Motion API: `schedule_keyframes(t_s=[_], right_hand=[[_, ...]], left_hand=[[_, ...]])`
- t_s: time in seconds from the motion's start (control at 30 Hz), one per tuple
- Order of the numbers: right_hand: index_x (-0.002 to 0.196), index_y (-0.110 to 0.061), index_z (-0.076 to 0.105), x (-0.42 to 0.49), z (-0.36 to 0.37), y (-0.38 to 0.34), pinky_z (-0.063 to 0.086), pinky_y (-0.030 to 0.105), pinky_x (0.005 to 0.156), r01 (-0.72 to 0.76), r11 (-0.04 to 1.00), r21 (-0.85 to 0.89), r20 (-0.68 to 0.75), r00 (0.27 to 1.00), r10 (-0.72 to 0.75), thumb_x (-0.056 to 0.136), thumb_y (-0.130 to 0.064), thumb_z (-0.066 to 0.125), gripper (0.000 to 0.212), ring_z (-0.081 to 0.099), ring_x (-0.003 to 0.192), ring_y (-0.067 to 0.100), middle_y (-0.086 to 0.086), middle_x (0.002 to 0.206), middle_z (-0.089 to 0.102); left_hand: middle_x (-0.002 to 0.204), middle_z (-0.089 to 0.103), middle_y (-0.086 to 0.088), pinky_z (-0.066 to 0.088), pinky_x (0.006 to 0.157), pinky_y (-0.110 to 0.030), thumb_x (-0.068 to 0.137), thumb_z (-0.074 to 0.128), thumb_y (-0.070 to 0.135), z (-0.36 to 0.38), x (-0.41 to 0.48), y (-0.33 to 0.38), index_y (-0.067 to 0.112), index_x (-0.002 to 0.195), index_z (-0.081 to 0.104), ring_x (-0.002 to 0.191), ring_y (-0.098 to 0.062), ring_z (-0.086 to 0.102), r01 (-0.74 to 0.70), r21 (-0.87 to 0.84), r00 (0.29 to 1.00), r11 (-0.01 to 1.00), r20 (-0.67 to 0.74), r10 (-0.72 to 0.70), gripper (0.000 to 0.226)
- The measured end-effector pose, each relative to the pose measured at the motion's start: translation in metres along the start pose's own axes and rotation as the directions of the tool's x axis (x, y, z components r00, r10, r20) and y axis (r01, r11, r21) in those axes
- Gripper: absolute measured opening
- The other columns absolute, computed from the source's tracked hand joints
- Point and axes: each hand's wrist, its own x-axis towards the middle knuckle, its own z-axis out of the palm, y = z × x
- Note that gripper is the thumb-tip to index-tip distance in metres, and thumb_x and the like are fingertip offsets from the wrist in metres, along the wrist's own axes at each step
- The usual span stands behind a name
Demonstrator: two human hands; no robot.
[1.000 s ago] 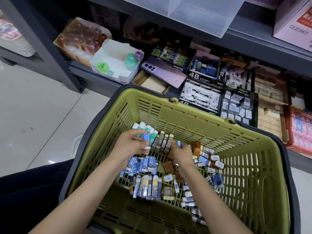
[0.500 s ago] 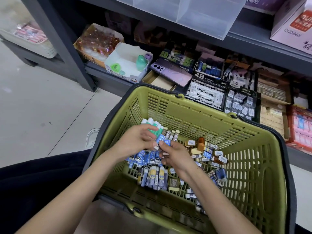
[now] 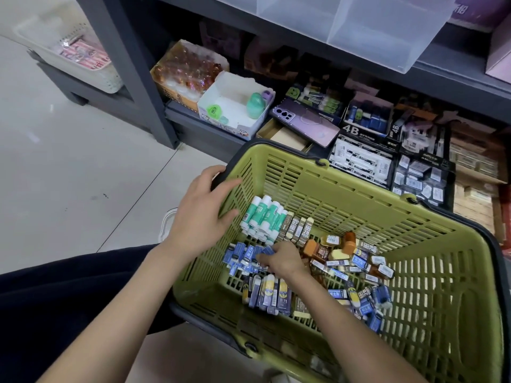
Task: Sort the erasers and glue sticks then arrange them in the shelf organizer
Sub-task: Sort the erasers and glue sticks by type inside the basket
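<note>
Left grip (image 3: 199, 217) lifted clear, spread; right grip (image 3: 279, 258) pinches blue erasers (image 3: 243, 255) mid-frame; glue sticks (image 3: 262, 217) grouped, right-side heap (image 3: 359, 261) unsorted, shelving pending

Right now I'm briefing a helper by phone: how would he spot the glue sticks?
Find the olive-green basket before the shelf. In its far left corner, beside the left hand, lies a row of glue sticks. They alone are round teal-and-white tubes; the neighbouring erasers are flat brown blocks.
</note>
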Motion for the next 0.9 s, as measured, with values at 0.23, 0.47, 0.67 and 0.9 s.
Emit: schedule_keyframes(t_s=[0.23,0.47,0.67,0.9], right_hand=[[0.103,-0.013,0.044,-0.011,-0.021,0.011,0.05,0.028,0.054,-0.005,0.965,0.263,-0.034,0.999,0.015,0.098,-0.011,0.047,0.006,0.059,0.063,0.017,0.011,0.083,0.065],[0.08,-0.011,0.062,-0.007,-0.027,0.018,0.048,0.034,0.074,-0.016,0.966,0.257,-0.134,0.99,0.052,0.089,-0.01,0.066,0.009,0.05,0.065,0.019,0.0,0.073,0.054],[0.095,-0.005,0.061,-0.007,-0.014,0.019,0.057,0.034,0.069,0.06,0.988,0.142,-0.175,0.984,-0.035,0.086,-0.01,0.068,0.012,0.061,0.061,0.02,0.007,0.076,0.063],[0.096,-0.009,0.065,-0.022,-0.042,0.052,0.05,0.029,0.075,0.079,0.996,0.029,-0.324,0.944,-0.066,0.089,-0.015,0.065,0.01,0.063,0.088,0.023,0.008,0.098,0.068]], left_hand=[[0.139,0.039,-0.006,0.036,0.102,-0.037,0.082,0.071,0.018,0.002,0.002,-0.002,0.02,0.136,0.049,0.126,-0.026,0.041,0.005,-0.018,1.0,1.0,-0.011,-0.005,0.058],[0.141,0.036,-0.007,0.037,0.1,-0.037,0.083,0.069,0.02,0.004,0.002,-0.002,0.02,0.14,0.043,0.127,-0.026,0.039,-0.003,0.02,1.0,1.0,-0.012,0.004,0.062],[0.145,0.03,-0.009,0.045,0.091,-0.04,0.083,0.069,0.026,0.005,0.001,0.001,0.022,0.142,0.038,0.122,-0.029,0.043,-0.028,0.112,1.0,0.993,0.016,0.027,0.067],[0.135,0.043,-0.022,0.035,0.1,-0.052,0.076,0.075,0.016,0.004,0.003,0.008,0.013,0.135,0.05,0.123,-0.041,0.041,-0.024,0.239,0.999,0.971,-0.034,0.033,0.064]])
